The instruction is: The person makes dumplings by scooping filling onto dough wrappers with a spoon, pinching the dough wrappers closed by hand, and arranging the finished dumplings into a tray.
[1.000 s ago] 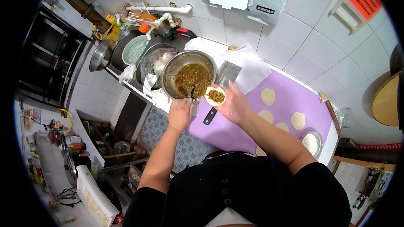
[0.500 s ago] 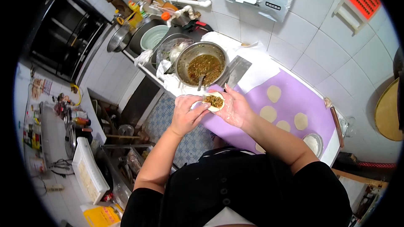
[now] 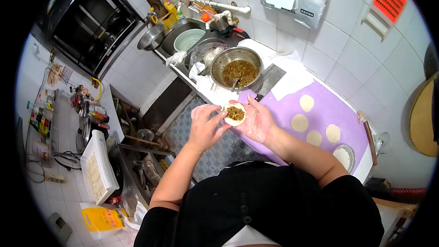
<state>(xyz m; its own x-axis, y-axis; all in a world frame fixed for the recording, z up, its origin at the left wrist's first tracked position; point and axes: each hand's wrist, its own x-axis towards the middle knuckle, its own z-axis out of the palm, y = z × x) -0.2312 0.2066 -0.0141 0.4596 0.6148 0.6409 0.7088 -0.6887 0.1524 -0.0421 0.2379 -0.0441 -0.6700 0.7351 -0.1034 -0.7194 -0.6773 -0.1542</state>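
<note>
A round dumpling wrapper (image 3: 239, 122) with a heap of chopped greenish-brown filling (image 3: 235, 113) on it lies across the fingers of my right hand (image 3: 259, 121). That hand is palm up, its thumb stretched out and its palm dusted with flour. From the other side, my left hand (image 3: 205, 127) pinches the wrapper's left edge between thumb and fingers. The wrapper is unfolded, with its filling exposed. Just beyond my hands stands a steel bowl (image 3: 216, 82) of filling (image 3: 241, 72), a spoon (image 3: 235, 84) leaning in it.
On the purple mat (image 3: 279, 105) to the right lie several flat wrappers (image 3: 299, 122), a bowl of flour (image 3: 352, 156) and a rolling pin (image 3: 368, 144) at the edge. A sink with a green colander (image 3: 188, 40) is behind. At left, a white tray (image 3: 108, 174) holds pale rows.
The view has shifted, so the room appears farther right and lower. My left thumb has drawn back from the filling towards the wrapper's edge. The wrapper stays on my right hand.
</note>
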